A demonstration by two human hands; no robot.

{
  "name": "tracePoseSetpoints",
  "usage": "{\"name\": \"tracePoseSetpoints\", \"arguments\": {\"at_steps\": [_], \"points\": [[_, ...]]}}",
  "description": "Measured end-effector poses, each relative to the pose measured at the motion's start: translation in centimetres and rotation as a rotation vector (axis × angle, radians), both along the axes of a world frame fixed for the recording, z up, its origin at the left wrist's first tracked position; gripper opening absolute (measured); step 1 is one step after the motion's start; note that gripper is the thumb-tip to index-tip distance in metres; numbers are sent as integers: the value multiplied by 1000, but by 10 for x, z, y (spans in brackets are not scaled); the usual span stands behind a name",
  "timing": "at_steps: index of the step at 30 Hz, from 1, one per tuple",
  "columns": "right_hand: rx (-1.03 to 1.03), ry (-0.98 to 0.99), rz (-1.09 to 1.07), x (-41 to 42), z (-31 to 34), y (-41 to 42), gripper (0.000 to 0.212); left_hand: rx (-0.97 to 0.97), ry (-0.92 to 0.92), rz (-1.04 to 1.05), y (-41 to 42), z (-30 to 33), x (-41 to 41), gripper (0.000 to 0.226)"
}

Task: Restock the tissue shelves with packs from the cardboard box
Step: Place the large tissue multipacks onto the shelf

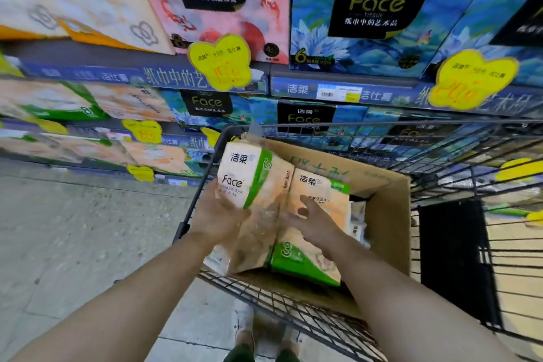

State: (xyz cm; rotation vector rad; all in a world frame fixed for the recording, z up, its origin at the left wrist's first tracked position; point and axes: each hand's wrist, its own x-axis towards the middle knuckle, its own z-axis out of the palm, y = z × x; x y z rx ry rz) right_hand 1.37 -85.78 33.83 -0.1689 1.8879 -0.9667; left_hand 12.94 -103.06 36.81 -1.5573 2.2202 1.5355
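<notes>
A soft, plastic-wrapped tissue pack [249, 176], peach with a green band, stood tilted at the far left corner of the cardboard box [390, 214]. The left hand [216, 216] cupped its near left side, fingers spread and lightly bent; how firmly it held was hard to tell through the blur. The right hand [313, 222] lay open, fingers straight, on a second pack [317, 200] just right of the first. More packs [296, 261] lay near, partly hidden by the arms. The brown box sat in a black wire cart [293, 303], cut off at right. Beyond, the shelves [147, 75] held glossy rectangular packs with blurred yellow price tags [220, 63].
</notes>
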Motion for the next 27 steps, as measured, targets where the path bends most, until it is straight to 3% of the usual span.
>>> {"name": "tracePoseSetpoints", "arguments": {"at_steps": [3,10,15,21,24,27], "points": [[-14,-85,-5,-3,18,-12,88,189,190,51,-19,26,15,64],[-163,-332,65,-3,70,-27,74,553,448,164,-45,67,51,69],[-208,-180,242,2,124,-68,37,548,503,109,-75,110,87,77],[-268,171,491,60,200,-166,30,415,515,73,-144,176,170,92],[-288,188,530,74,220,-196,32,396,522,50,-163,195,188,100],[-333,266,606,120,240,-261,33,338,581,112,-217,211,244,85]]}}
